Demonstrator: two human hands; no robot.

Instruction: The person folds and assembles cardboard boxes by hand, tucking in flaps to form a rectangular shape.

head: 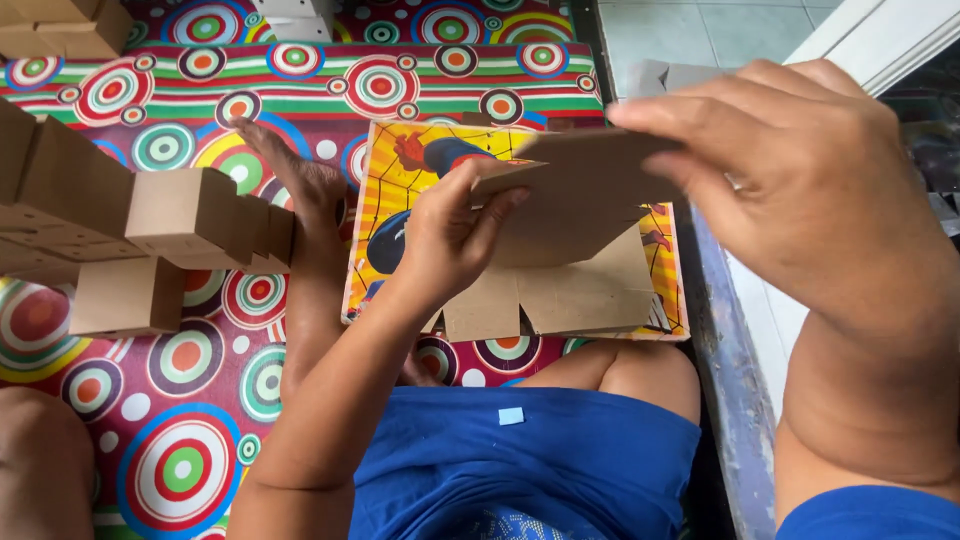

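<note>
A flat brown cardboard box blank (575, 205) is held up in front of me, partly folded, with flaps hanging at its lower edge. My left hand (450, 235) pinches its left edge between thumb and fingers. My right hand (800, 180) grips its upper right edge, fingers curled over the top. Below the cardboard lies a yellow picture board (400, 185) with a cartoon figure, largely hidden by the blank.
A pile of folded brown cardboard boxes (130, 225) stands at the left on a mat (180, 460) patterned with coloured circles. More boxes (60, 25) sit at the top left. My bare foot (300, 185) and blue shorts (520, 460) are below. A dark raised ledge (735, 400) runs along the right.
</note>
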